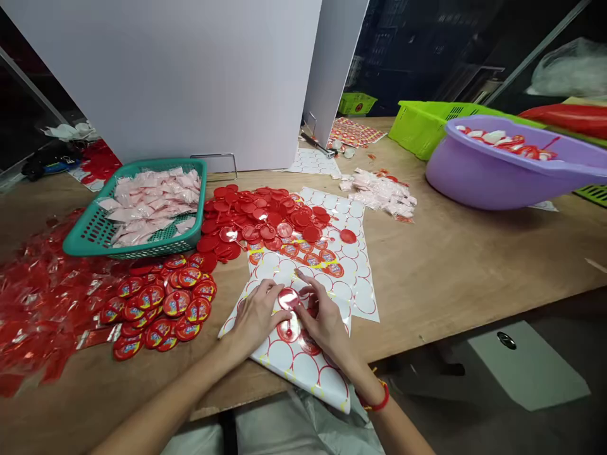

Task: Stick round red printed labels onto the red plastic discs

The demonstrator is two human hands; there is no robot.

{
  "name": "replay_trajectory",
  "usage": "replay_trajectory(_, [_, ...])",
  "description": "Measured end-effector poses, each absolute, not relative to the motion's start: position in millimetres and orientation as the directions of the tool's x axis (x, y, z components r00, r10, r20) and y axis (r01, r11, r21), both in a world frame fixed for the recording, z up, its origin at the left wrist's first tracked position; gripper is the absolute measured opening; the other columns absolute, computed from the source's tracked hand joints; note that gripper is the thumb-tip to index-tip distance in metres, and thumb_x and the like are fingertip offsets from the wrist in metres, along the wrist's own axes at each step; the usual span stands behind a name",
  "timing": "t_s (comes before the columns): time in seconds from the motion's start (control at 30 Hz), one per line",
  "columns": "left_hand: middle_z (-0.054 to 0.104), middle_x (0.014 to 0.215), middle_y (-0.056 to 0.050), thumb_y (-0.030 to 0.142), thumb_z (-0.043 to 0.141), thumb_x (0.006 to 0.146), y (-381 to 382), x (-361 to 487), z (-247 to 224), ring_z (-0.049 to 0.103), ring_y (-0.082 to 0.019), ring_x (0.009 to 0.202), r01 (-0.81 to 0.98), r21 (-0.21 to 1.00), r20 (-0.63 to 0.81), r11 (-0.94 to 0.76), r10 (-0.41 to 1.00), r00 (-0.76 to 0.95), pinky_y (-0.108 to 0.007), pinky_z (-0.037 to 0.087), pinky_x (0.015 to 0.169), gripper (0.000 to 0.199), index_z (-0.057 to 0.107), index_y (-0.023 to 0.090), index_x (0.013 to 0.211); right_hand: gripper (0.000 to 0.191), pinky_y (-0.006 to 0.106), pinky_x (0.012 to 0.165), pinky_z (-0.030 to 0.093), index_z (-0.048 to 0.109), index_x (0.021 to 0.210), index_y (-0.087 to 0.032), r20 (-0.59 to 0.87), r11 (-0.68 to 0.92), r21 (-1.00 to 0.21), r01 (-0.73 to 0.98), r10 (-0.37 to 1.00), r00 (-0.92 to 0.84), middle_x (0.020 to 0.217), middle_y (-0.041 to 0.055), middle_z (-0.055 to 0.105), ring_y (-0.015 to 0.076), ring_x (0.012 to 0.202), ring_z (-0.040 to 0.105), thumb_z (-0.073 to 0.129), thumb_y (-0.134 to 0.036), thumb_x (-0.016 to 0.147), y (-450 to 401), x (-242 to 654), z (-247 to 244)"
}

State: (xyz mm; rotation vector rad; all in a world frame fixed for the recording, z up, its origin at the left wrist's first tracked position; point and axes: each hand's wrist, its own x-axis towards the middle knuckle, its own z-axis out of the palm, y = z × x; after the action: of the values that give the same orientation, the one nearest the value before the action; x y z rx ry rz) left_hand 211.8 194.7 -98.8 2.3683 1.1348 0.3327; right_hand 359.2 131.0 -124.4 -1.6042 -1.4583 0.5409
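Note:
A sheet of round stickers, white with red ring outlines, lies at the table's front edge and partly hangs over it. On it rests a glossy red plastic disc with a short stem. My left hand is closed around its left side, thumb and forefinger at the rim. My right hand pinches its right side near the stem; the fingertips are partly hidden. Just below lie another disc with a stem and a red round piece, partly under my right hand. Beyond is a heap of red discs.
Left of my hands are stickered red discs, red plastic packets and a green basket of pale pink packets. More sticker sheets, pale packets, a purple tub and a lime crate stand right. A white panel rises behind.

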Motion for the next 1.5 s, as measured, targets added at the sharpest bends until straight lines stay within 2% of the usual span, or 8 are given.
replay_trajectory(0.07, [0.053,0.109,-0.007,0.029,0.06,0.076,193.9,211.3,-98.0,0.056,-0.02,0.094,0.672,0.497,-0.007,-0.549,0.772,0.636,-0.032,0.046,0.078,0.037,0.052,0.019,0.111,0.037,0.026,0.058,0.042,0.045,0.117,-0.018,0.221,0.072,-0.818,0.571,0.955,0.197,0.09,0.005,0.057,0.012,0.062,0.05,0.051,-0.022,0.08,132.8,363.2,-121.1])
replay_trajectory(0.17, [0.054,0.104,-0.007,0.032,0.057,0.079,193.9,211.7,-99.1,0.056,-0.021,0.092,0.688,0.479,-0.022,-0.545,0.776,0.63,-0.033,0.046,0.076,0.034,0.053,0.019,0.11,0.011,0.025,0.054,0.039,0.057,0.085,-0.018,0.208,0.079,-0.818,0.57,0.964,0.164,0.074,0.0019,0.055,0.012,0.059,0.047,0.05,-0.026,0.083,139.0,372.8,-117.2])
replay_trajectory(0.27, [0.054,0.103,-0.006,0.034,0.059,0.078,194.7,212.8,-100.4,0.056,-0.02,0.09,0.699,0.464,-0.031,-0.545,0.778,0.627,-0.032,0.047,0.075,0.036,0.054,0.021,0.111,0.018,0.025,0.055,0.038,0.055,0.071,-0.018,0.2,0.116,-0.786,0.607,0.977,0.071,0.07,0.0012,0.051,0.0124,0.061,0.048,0.047,-0.026,0.085,147.4,379.1,-113.5])
replay_trajectory(0.5, [0.054,0.1,-0.003,0.034,0.064,0.073,195.3,214.0,-104.3,0.056,-0.018,0.089,0.717,0.448,-0.047,-0.534,0.787,0.615,-0.029,0.046,0.073,0.04,0.054,0.022,0.11,0.016,0.027,0.062,0.042,0.05,0.081,-0.019,0.166,0.167,-0.631,0.757,0.983,-0.079,0.082,0.0043,0.051,0.0144,0.068,0.051,0.037,-0.021,0.09,155.4,372.8,-107.2])
replay_trajectory(0.73, [0.054,0.099,-0.003,0.034,0.065,0.072,194.9,214.3,-103.4,0.056,-0.018,0.088,0.717,0.444,-0.053,-0.537,0.783,0.62,-0.029,0.047,0.073,0.042,0.053,0.021,0.11,0.018,0.026,0.054,0.04,0.049,0.085,-0.017,0.119,0.206,-0.425,0.882,0.978,-0.171,0.086,0.0068,0.051,0.0146,0.062,0.05,0.033,-0.021,0.091,156.3,369.7,-108.9])
replay_trajectory(1.33, [0.052,0.099,-0.004,0.035,0.063,0.074,195.4,216.1,-100.6,0.055,-0.02,0.088,0.732,0.411,-0.089,-0.543,0.775,0.625,-0.03,0.046,0.07,0.036,0.053,0.02,0.106,0.015,0.025,0.05,0.04,0.052,0.084,-0.017,0.167,0.211,-0.38,0.9,0.973,-0.158,0.089,0.0086,0.052,0.0154,0.065,0.051,0.039,-0.022,0.089,152.6,365.5,-117.0])
replay_trajectory(1.43, [0.052,0.099,-0.004,0.031,0.064,0.073,195.0,217.5,-99.1,0.054,-0.021,0.09,0.729,0.425,-0.087,-0.537,0.777,0.624,-0.031,0.046,0.072,0.035,0.051,0.019,0.104,0.015,0.028,0.056,0.044,0.052,0.098,-0.017,0.218,0.215,-0.433,0.876,0.967,-0.129,0.1,0.0112,0.051,0.0172,0.07,0.054,0.042,-0.021,0.087,150.8,365.6,-117.1])
replay_trajectory(1.5, [0.053,0.1,-0.005,0.028,0.064,0.073,194.2,217.6,-99.1,0.054,-0.021,0.091,0.716,0.451,-0.067,-0.533,0.78,0.623,-0.031,0.046,0.073,0.036,0.049,0.019,0.104,0.033,0.031,0.06,0.046,0.044,0.115,-0.016,0.257,0.176,-0.511,0.842,0.965,-0.046,0.112,0.0147,0.047,0.0183,0.073,0.055,0.048,-0.023,0.083,150.7,366.4,-115.6])
